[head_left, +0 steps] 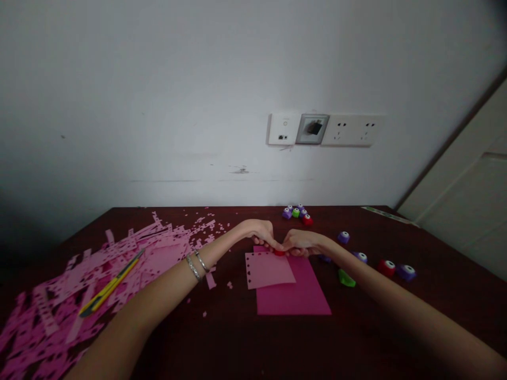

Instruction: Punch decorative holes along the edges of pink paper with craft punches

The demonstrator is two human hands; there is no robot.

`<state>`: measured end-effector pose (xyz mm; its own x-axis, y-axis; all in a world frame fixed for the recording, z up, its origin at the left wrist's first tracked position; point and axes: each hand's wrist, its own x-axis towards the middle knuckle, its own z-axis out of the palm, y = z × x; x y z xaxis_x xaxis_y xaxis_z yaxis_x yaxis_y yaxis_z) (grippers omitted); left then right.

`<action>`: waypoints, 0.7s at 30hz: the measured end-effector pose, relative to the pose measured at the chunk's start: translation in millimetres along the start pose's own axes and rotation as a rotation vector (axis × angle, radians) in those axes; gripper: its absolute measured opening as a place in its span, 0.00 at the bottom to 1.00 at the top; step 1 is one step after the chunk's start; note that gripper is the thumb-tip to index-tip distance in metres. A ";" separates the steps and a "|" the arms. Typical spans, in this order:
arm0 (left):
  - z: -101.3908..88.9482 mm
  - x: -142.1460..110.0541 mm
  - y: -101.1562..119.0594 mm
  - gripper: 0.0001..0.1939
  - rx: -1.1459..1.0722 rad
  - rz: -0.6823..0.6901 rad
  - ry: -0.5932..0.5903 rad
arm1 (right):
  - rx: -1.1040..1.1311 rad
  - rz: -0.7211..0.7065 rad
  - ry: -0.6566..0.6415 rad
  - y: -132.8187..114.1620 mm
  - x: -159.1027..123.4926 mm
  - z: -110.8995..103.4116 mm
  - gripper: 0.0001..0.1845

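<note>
My left hand [261,232] and my right hand [301,243] meet at the far edge of a light pink sheet [268,269]. Both have fingers curled down onto a small red punch [279,253] that sits on that edge. Little holes run down the light pink sheet's left side. This sheet lies on a larger, darker pink sheet [295,293] on the dark brown table [237,338]. Two silver bangles [197,265] ring my left wrist.
A heap of punched pink paper strips [79,285] covers the table's left, with a yellow utility knife [111,283] on it. Several small punches, purple, red and green, lie at the right [386,267] and near the wall [296,212]. Wall sockets [352,130] are above.
</note>
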<state>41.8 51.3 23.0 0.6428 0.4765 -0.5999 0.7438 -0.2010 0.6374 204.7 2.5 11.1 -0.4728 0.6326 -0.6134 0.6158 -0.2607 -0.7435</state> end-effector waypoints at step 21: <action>69.0 -52.0 1.2 0.16 0.593 0.133 0.773 | -0.194 -0.206 0.317 7.2 -9.8 11.3 0.26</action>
<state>21.9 -32.8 21.6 0.5878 0.8054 0.0757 0.7815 -0.5896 0.2039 206.7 -13.8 8.7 -0.3997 0.8579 -0.3228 0.6505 0.0174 -0.7593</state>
